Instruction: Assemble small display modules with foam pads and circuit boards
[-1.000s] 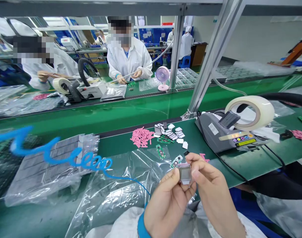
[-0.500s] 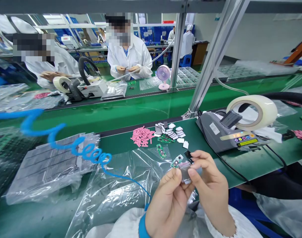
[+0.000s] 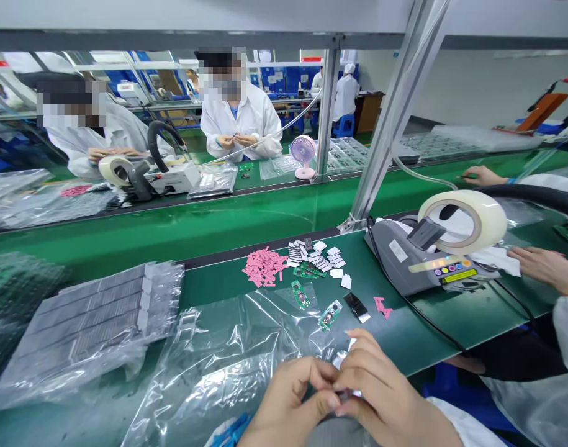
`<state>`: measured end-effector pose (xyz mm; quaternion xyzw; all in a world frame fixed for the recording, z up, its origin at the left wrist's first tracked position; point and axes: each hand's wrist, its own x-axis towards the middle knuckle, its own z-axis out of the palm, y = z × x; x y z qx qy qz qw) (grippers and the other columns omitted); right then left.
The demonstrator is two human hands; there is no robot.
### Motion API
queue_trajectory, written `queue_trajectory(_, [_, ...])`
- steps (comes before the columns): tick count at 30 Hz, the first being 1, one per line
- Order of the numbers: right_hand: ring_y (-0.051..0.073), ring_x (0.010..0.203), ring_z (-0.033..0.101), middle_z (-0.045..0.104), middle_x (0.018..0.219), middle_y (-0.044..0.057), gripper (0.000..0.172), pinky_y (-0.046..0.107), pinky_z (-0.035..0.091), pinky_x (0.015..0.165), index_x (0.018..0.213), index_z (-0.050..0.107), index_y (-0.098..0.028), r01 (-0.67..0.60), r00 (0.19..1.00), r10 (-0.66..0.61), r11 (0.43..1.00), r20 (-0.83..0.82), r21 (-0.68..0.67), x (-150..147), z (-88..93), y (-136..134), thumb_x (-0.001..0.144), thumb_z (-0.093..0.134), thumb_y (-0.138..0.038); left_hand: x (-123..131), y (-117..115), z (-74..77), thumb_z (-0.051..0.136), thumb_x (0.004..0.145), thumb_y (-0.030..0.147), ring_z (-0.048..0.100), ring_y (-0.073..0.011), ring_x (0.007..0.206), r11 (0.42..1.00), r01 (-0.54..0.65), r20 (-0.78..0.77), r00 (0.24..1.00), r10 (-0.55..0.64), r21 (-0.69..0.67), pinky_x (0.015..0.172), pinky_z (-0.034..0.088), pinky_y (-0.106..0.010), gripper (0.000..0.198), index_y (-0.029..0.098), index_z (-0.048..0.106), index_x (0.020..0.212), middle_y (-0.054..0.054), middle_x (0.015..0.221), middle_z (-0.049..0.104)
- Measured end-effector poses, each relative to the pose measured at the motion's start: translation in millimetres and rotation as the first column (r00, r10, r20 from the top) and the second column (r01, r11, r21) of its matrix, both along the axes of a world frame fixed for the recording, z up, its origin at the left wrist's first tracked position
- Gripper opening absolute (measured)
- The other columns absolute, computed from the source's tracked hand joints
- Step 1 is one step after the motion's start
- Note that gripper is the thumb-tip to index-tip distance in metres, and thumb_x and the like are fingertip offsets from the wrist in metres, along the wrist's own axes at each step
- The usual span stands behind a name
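My left hand [image 3: 290, 400] and my right hand [image 3: 386, 397] are low at the front edge of the green bench [image 3: 428, 329], fingertips pinched together on a small silvery part [image 3: 344, 392] that is mostly hidden between them. Both hands are closed on it. Just beyond them lie two small green circuit boards [image 3: 329, 315], a dark flat piece [image 3: 357, 307], a few pink strips [image 3: 382, 306], a pile of pink strips [image 3: 263, 267] and a pile of white labels [image 3: 317, 254].
Clear plastic bags [image 3: 218, 354] and a bagged tray of grey parts [image 3: 92, 310] lie to the left. A tape dispenser [image 3: 432, 251] stands at right, with a neighbour's hand [image 3: 542, 268] beside it. Across the green conveyor [image 3: 195, 217], two people in white coats work.
My hands have dropped lower and closer together with the silvery part, now held edge-on. The blue coiled cord has left the view. A neighbour's hand has appeared at right.
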<state>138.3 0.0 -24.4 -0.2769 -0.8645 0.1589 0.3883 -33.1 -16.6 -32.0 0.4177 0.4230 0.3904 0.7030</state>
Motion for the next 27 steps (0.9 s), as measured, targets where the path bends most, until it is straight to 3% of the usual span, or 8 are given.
queue_trajectory(4, [0.012, 0.066, 0.053, 0.057, 0.068, -0.001, 0.011, 0.042, 0.045, 0.092, 0.086, 0.055, -0.018, 0.052, 0.998, -0.048, 0.991, -0.041, 0.123, -3, -26.9, 0, 0.092, 0.049, -0.025, -1, 2, -6.6, 0.074, 0.068, 0.042, 0.057, -0.0136, 0.08, 0.997, -0.007, 0.094, 0.995, 0.014, -0.075, 0.071, 0.041, -0.025, 0.03, 0.018, 0.058, 0.073, -0.002, 0.086, 0.066])
queue_trajectory(8, [0.019, 0.086, 0.059, 0.064, 0.09, 0.007, 0.038, 0.042, 0.049, 0.083, 0.101, 0.055, -0.019, 0.088, 0.995, -0.085, 0.994, 0.045, -0.069, 8, -56.2, 33, 0.094, 0.033, -0.05, -7, 7, -16.3, 0.074, 0.068, 0.043, 0.056, -0.0106, 0.071, 0.989, -0.118, 0.063, 0.99, 0.124, -0.087, 0.067, 0.042, -0.022, 0.032, 0.018, 0.061, 0.083, 0.0, 0.079, 0.065])
queue_trajectory(11, [0.027, 0.106, 0.054, 0.06, 0.114, 0.015, 0.027, 0.049, 0.046, 0.086, 0.114, 0.054, -0.017, 0.211, 0.958, -0.168, 0.962, 0.235, -0.174, 13, -72.2, 65, 0.092, 0.046, -0.03, -17, 12, -20.2, 0.078, 0.063, 0.038, 0.06, -0.0124, 0.079, 0.978, -0.193, 0.005, 0.981, 0.194, -0.075, 0.071, 0.044, -0.022, 0.036, 0.02, 0.062, 0.09, -0.002, 0.087, 0.069])
queue_trajectory(14, [0.027, 0.108, 0.053, 0.061, 0.113, 0.009, 0.018, 0.052, 0.041, 0.091, 0.102, 0.061, -0.018, 0.238, 0.914, -0.126, 0.937, 0.386, -0.257, 11, -80.1, 86, 0.085, 0.059, -0.025, -26, 16, -18.7, 0.08, 0.061, 0.034, 0.062, -0.0152, 0.087, 0.968, -0.237, -0.064, 0.97, 0.233, -0.08, 0.076, 0.046, -0.024, 0.04, 0.021, 0.062, 0.094, -0.004, 0.094, 0.071])
queue_trajectory(18, [0.017, 0.09, 0.058, 0.062, 0.092, 0.002, 0.02, 0.04, 0.047, 0.083, 0.085, 0.06, -0.015, 0.269, 0.898, -0.089, 0.887, 0.431, -0.377, 9, -80.7, 95, 0.085, 0.06, -0.034, -34, 17, -15.4, 0.08, 0.061, 0.03, 0.062, -0.0146, 0.086, 0.953, -0.299, -0.117, 0.949, 0.291, -0.055, 0.076, 0.047, -0.023, 0.042, 0.021, 0.063, 0.098, -0.004, 0.096, 0.071])
queue_trajectory(22, [0.013, 0.062, 0.055, 0.052, 0.066, -0.004, 0.019, 0.03, 0.047, 0.061, 0.079, 0.055, -0.016, 0.303, 0.938, -0.149, 0.79, 0.312, -0.533, 19, -68.0, 90, 0.081, 0.062, -0.034, -35, 18, -14.3, 0.079, 0.063, 0.03, 0.061, -0.0116, 0.074, 0.952, -0.3, -0.118, 0.949, 0.292, -0.054, 0.07, 0.047, -0.021, 0.037, 0.02, 0.065, 0.095, -0.001, 0.085, 0.071])
queue_trajectory(24, [0.011, 0.054, 0.052, 0.047, 0.064, -0.007, 0.02, 0.026, 0.046, 0.053, 0.095, 0.052, -0.018, 0.278, 0.96, -0.193, 0.737, 0.203, -0.616, 22, -55.5, 80, 0.082, 0.058, -0.033, -31, 19, -13.9, 0.079, 0.062, 0.032, 0.06, -0.0114, 0.069, 0.959, -0.28, -0.115, 0.955, 0.273, -0.05, 0.067, 0.047, -0.022, 0.035, 0.019, 0.066, 0.092, 0.0, 0.076, 0.07])
queue_trajectory(27, [0.008, 0.051, 0.052, 0.044, 0.074, -0.007, 0.052, 0.022, 0.046, 0.047, 0.131, 0.027, -0.027, 0.168, 0.973, -0.23, 0.675, 0.011, -0.719, 19, -31.9, 56, 0.086, 0.051, -0.036, -21, 20, -11.0, 0.081, 0.058, 0.033, 0.06, -0.0131, 0.069, 0.974, -0.224, -0.103, 0.97, 0.221, -0.027, 0.067, 0.047, -0.023, 0.036, 0.02, 0.068, 0.089, 0.0, 0.076, 0.07])
